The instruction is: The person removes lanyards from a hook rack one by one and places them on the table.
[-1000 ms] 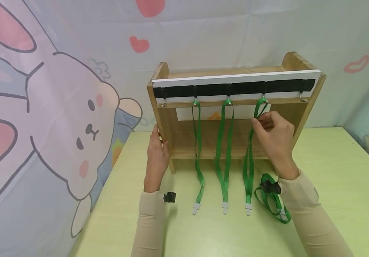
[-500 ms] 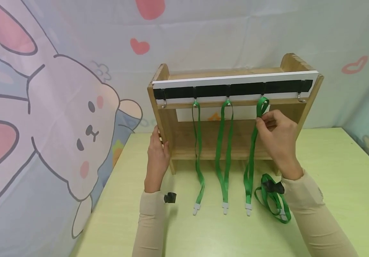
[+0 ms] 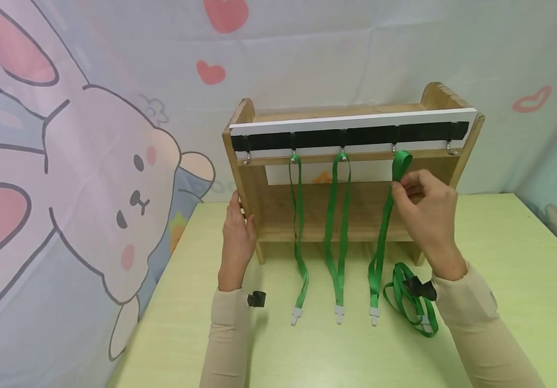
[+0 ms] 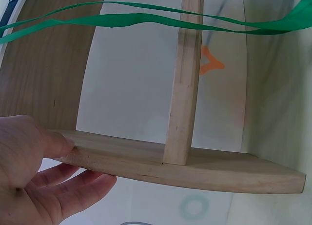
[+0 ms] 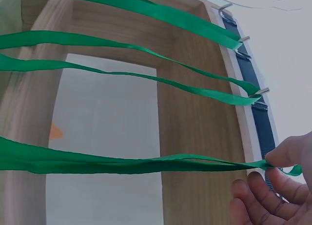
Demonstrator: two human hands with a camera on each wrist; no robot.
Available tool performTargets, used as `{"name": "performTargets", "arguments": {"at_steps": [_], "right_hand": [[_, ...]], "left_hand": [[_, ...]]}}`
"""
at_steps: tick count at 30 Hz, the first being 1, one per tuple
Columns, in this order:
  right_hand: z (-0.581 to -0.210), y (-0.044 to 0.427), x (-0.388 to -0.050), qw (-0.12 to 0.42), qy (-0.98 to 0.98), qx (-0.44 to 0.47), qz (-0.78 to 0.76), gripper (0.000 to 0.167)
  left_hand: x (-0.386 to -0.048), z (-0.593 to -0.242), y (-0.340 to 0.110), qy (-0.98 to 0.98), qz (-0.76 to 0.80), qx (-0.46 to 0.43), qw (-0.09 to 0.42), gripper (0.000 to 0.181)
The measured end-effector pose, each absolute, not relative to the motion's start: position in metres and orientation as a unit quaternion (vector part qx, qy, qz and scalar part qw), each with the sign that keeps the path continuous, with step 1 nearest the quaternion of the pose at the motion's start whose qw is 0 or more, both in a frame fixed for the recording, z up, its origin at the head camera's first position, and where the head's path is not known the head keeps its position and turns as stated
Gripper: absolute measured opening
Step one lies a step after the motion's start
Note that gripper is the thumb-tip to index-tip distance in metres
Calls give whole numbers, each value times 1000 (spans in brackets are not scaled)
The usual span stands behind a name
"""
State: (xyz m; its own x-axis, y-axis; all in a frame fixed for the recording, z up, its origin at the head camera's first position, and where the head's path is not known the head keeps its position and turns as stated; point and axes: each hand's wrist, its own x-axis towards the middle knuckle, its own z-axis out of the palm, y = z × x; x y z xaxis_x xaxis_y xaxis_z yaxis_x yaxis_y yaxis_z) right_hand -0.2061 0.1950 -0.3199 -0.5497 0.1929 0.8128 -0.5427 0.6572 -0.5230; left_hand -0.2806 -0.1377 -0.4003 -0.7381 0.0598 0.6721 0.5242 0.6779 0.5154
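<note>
My right hand [image 3: 429,215] pinches a green lanyard [image 3: 383,231] between thumb and fingers just below its top loop. That loop stands in front of the rack, slightly right of and below a bare hook [image 3: 394,147]. The lanyard's white clip [image 3: 374,317] hangs at its lower end. My left hand [image 3: 237,237] grips the left side panel of the wooden shelf [image 4: 131,159], thumb on the inner face and fingers round the outside. Two more green lanyards, a left one [image 3: 299,231] and a middle one [image 3: 332,231], hang from hooks on the shelf's front strip.
A coiled green lanyard [image 3: 399,307] lies on the light green table [image 3: 307,355], partly behind the right wrist's black strap mount. Bare hooks are at the far left [image 3: 246,159] and far right [image 3: 451,149] of the black-banded strip [image 3: 368,134]. A printed cloth hangs behind.
My right hand has moved slightly right and down with the lanyard; its loop has come away from the fourth hook. My left hand stays on the shelf's side.
</note>
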Motion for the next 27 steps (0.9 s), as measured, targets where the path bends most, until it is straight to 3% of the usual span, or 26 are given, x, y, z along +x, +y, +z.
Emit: {"name": "performTargets", "arguments": {"at_steps": [8,27], "right_hand": [[-333,201,-198,458,-780,100,414,6],[-366,191,-174,337,-813,57,471,8]], "left_hand": [[-278,-405,-137,-857,-363,-177,319,59],[-281,-404,-138,-857,-364,-172,322,59]]}}
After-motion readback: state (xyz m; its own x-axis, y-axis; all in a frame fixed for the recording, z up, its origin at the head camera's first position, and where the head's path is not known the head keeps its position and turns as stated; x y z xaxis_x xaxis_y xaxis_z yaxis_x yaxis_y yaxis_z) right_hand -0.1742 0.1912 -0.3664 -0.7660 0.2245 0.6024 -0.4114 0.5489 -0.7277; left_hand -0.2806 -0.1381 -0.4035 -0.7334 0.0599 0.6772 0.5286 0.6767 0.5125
